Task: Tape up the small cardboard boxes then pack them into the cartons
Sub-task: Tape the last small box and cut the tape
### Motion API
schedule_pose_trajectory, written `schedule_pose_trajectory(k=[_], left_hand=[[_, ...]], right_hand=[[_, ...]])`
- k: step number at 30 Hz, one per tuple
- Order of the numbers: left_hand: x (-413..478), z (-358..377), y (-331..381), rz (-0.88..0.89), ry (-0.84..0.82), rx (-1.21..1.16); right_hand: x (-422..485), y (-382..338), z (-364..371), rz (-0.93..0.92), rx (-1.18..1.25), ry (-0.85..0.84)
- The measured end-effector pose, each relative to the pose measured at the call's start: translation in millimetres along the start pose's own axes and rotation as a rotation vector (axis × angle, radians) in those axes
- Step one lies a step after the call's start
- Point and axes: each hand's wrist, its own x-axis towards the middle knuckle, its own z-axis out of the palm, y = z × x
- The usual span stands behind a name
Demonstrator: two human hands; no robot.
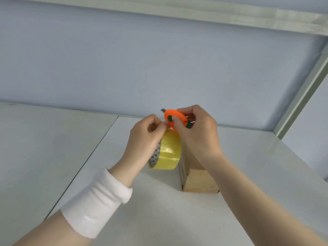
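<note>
A white wristband (95, 203) is being worn on the left forearm; above it the left hand (147, 137) is being held with its fingers curled, thumb and forefinger pinched together at the top of a roll of tape (168, 153), which is being carried clear of the worktop (159, 219); whether the pinch is on the loose end or on the roll's rim cannot be told.

Just to the right, close against the left fingertips, a round orange cutter (170, 116) is being gripped by the right hand (198, 134), fingers curled round its rim and the thumb pressed on its face; a short grey blade (163, 110) is being shown at its upper left edge.

Below the right wrist a small cardboard box (198, 181) is lying on the worktop, just beside the hanging roll and partly hidden by the forearm; whether tape is already on it cannot be told; no carton is being shown.

The box is being judged light, stiff at its edges but easily dented on its flat walls; it is best taken by two opposite sides near the corners, flaps pressed flat; the tape is being judged thin and sticky, apt to fold on itself unless kept taut.
</note>
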Motion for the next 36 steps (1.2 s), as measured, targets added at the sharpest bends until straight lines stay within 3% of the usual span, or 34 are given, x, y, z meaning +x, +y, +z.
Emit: schedule_pose_trajectory(k=[3, 7, 14, 17, 20, 24, 26, 29, 30, 32, 34, 36], left_hand=[[4.2, 15.5, 24.9, 0.093, -0.049, 0.02], [1.4, 40.2, 52.6, 0.188, -0.126, 0.034], [-6.6, 83.7, 66.9, 0.215, -0.254, 0.059], [-8.2, 94.0, 68.1, 0.179, -0.268, 0.001], [-6.6, 97.8, 66.9, 0.069, -0.275, -0.166], [-2.6, 101.2, 58.9, -0.09, -0.3, -0.24], [-2.2, 103.4, 54.1, -0.162, -0.303, -0.254], [-0.6, 104.2, 49.4, -0.23, -0.293, -0.271], [1.2, 103.1, 48.8, -0.253, -0.294, -0.287], [6.1, 101.3, 48.5, -0.276, -0.302, -0.308], [11.1, 101.4, 48.7, -0.283, -0.302, -0.291], [16.5, 102.2, 50.0, -0.288, -0.299, -0.253]], right_hand=[[1.9, -6.5, -21.4, 0.02, 0.007, 0.118], [9.3, -5.3, -55.4, 0.196, 0.082, 0.22], [6.6, 21.2, -104.9, 0.552, 0.414, 0.234], [5.7, 50.0, -126.3, 0.669, 0.491, 0.378], [-12.3, 98.8, -139.8, 0.737, 0.208, 0.347], [-51.5, 153.0, -135.5, 0.746, -0.277, -0.062], [-59.2, 160.2, -133.3, 0.729, -0.454, -0.189], [-58.0, 153.9, -133.5, 0.599, -0.646, -0.214], [-57.9, 143.5, -133.1, 0.513, -0.582, -0.164], [-60.4, 115.6, -131.2, 0.335, -0.233, -0.087], [-64.7, 79.9, -124.4, 0.261, 0.148, -0.169], [-68.7, 60.8, -115.2, 0.229, 0.296, -0.258]])
